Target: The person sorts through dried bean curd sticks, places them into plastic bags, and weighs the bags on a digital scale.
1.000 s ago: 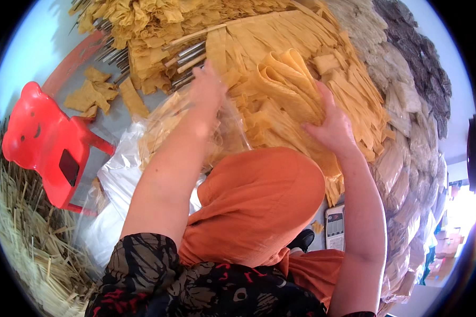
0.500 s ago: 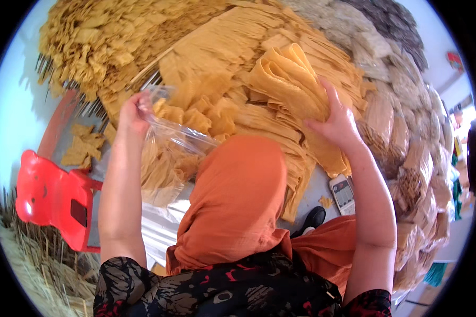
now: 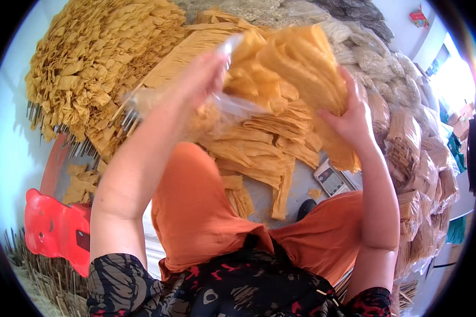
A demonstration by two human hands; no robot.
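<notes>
My right hand [image 3: 351,119] grips a thick folded bundle of tofu skin [image 3: 301,68], yellow and slightly see-through, with the thumb along its near side. The bundle is tilted, its upper end leaning to the left. My left hand [image 3: 201,79], smeared by motion, is closed on the edge of a clear plastic bag [image 3: 240,105]. The bag is beside the bundle's left side; I cannot tell whether the two touch. Yellow loose folds lie behind the bag. Below both hands spreads a heap of long folded tofu skin strips [image 3: 254,142].
A tall pile of yellow sheets on sticks [image 3: 100,63] stands far left. Filled clear bags [image 3: 407,132] are stacked along the right. A small scale with a display [image 3: 333,179] sits by my right knee. On the left is a red bear-shaped plastic seat [image 3: 55,230].
My left hand has swung right and up with the plastic bag, close to the bundle. The right hand still holds the bundle, slightly farther right. My view has shifted, showing more of both legs.
</notes>
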